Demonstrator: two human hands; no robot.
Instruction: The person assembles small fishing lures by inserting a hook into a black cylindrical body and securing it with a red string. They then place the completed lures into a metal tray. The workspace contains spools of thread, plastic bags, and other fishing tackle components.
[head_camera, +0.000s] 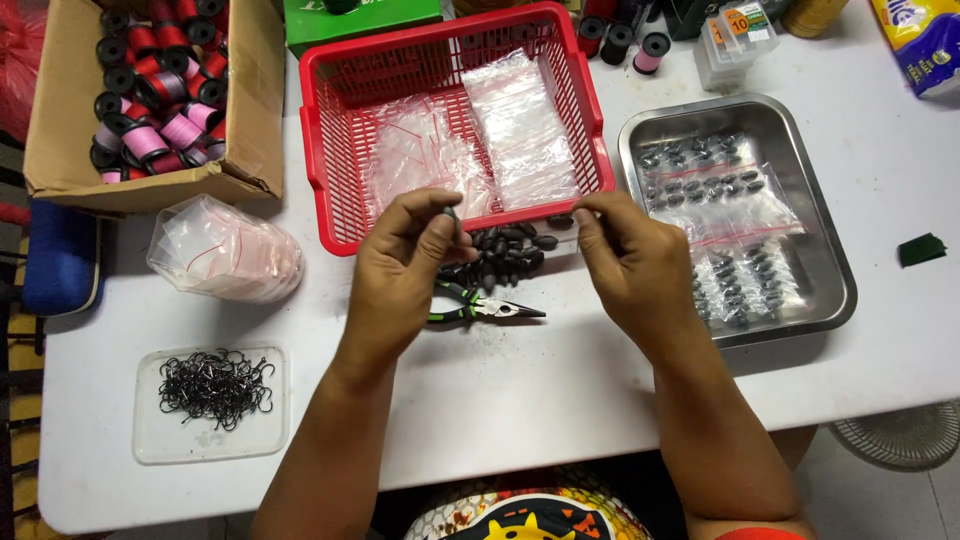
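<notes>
Your left hand (405, 262) pinches a small dark sinker (452, 217) above the loose pile of sinkers (505, 252) on the white table (520, 390), just in front of the red basket (340, 150). Your right hand (630, 262) hovers beside it, fingers curled, with the pliers (480, 305) lying between your wrists and the steel tray (830, 290) to its right.

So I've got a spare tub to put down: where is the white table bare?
Bare white table lies before the green-handled pliers, between the clear hook tray and steel tray. Crowded: red basket, dark sinker pile, both hands.
</notes>
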